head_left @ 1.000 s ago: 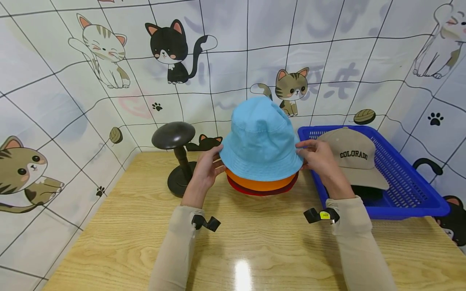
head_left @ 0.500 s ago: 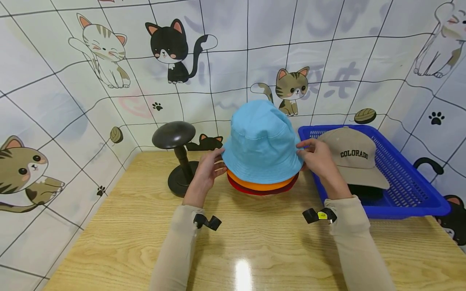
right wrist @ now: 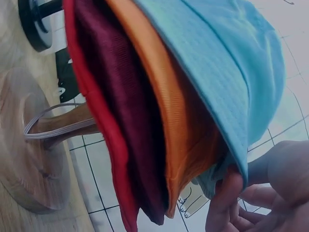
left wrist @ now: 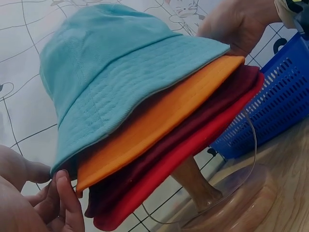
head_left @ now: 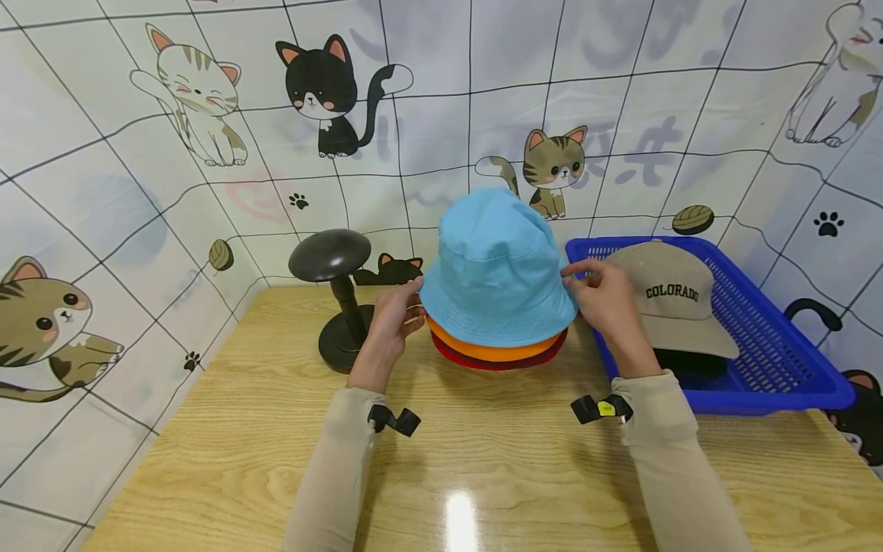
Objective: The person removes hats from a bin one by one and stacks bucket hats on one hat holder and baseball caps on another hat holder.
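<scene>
A light blue bucket hat tops a stack of hats in the middle of the table. Under its brim show an orange hat, a maroon hat and a red hat. The stack sits on a wooden hat stand, whose base shows in both wrist views. My left hand pinches the blue brim at its left side, thumb and fingers at the edge. On the opposite side my right hand pinches the same brim between thumb and fingers.
A black hat stand with a bare domed top stands left of the stack. To the right, a blue plastic basket holds a beige cap lettered COLORADO, with something dark under it. A cat-patterned wall covering rises behind the table.
The light blue hat has come down slightly over the orange one, and its brim has shifted a little to the right. Both hands keep their grip on its brim.
</scene>
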Tool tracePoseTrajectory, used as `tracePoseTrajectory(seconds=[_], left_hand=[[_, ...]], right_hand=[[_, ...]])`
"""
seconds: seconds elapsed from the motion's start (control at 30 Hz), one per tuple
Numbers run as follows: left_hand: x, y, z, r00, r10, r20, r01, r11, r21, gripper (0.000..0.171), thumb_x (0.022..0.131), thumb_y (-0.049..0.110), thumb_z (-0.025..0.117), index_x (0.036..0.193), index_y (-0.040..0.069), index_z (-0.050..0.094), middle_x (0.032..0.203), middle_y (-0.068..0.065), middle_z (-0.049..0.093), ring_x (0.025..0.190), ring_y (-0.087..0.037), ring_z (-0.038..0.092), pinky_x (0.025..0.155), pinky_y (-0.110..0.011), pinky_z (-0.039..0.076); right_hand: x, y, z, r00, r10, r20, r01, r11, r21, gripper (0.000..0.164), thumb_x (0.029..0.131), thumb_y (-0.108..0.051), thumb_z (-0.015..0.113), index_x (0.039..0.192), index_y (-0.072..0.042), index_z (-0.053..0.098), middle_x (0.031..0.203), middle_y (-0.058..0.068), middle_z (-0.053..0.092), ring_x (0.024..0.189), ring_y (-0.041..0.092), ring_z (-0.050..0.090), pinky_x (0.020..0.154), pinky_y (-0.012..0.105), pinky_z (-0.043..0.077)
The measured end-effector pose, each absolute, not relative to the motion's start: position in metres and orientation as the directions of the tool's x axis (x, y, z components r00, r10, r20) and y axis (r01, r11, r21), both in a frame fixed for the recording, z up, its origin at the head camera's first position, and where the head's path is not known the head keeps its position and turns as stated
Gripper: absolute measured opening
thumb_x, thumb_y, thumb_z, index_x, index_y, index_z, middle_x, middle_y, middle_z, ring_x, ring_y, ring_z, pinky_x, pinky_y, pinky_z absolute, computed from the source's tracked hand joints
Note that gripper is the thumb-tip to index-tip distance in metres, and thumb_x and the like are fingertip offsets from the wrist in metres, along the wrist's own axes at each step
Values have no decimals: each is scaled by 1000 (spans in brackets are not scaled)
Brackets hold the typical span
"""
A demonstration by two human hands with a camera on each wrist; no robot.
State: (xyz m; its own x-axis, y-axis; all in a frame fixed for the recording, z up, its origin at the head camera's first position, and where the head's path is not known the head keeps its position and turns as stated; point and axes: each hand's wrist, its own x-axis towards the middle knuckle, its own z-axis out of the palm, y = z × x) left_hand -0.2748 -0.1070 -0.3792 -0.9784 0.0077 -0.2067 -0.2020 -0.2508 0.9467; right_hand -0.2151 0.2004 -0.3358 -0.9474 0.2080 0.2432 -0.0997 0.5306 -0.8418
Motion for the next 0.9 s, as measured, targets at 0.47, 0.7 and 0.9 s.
tracePoseTrajectory(seconds=[0.47,0.7,0.9], left_hand=[[-274,-101,-385,-977,-7,-213,-205,-233,950,18,99,29,70,98,11,72,75,2,67,56,-8,56,55,-17,49],[-278,-104,-392,-978,22,-207,-207,-211,955,16,99,28,69,100,12,72,76,2,68,59,-9,58,57,-18,50],[-278,-106,-391,-976,42,-214,-218,-193,957,18,99,30,69,102,12,72,79,1,68,61,-10,58,59,-19,51]], right_hand=[[-218,196,-344,-964,156,215,-66,644,-763,26,98,-5,57,116,6,72,98,28,72,53,14,60,50,27,51],[-217,195,-345,-975,132,179,-48,662,-748,29,98,-4,54,121,7,68,105,31,72,53,15,61,50,27,52],[-215,198,-344,-979,96,180,-69,677,-733,28,100,-6,53,121,6,67,103,31,71,53,15,61,51,29,51]])
